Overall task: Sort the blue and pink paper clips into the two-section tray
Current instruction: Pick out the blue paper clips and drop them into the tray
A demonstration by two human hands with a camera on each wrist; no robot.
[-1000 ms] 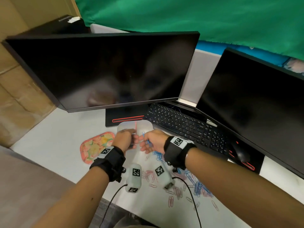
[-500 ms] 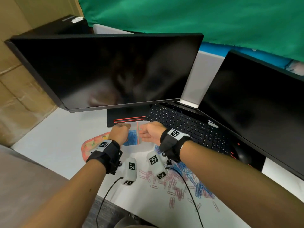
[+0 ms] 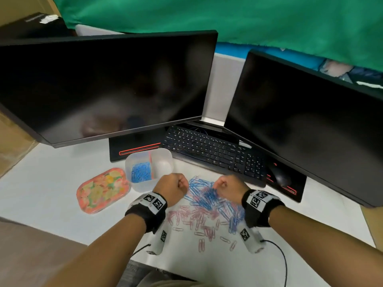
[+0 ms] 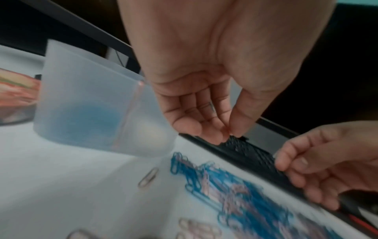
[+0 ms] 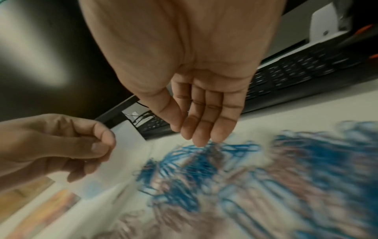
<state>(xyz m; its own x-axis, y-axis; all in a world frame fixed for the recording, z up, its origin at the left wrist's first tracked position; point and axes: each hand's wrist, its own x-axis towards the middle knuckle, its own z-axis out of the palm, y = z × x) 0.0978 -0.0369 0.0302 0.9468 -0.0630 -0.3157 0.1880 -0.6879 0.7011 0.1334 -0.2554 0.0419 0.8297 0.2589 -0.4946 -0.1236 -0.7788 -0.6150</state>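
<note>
Now both hands empty, fingers loosely curled: left hand [image 3: 173,188] beside tray [image 3: 163,157], right hand [image 3: 229,186] over tangled clip pile [image 3: 207,200]; risk: pink clips ride along into blue section.

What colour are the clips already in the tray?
Blue clips, in the tray's left section; clearest in the head view.
</note>
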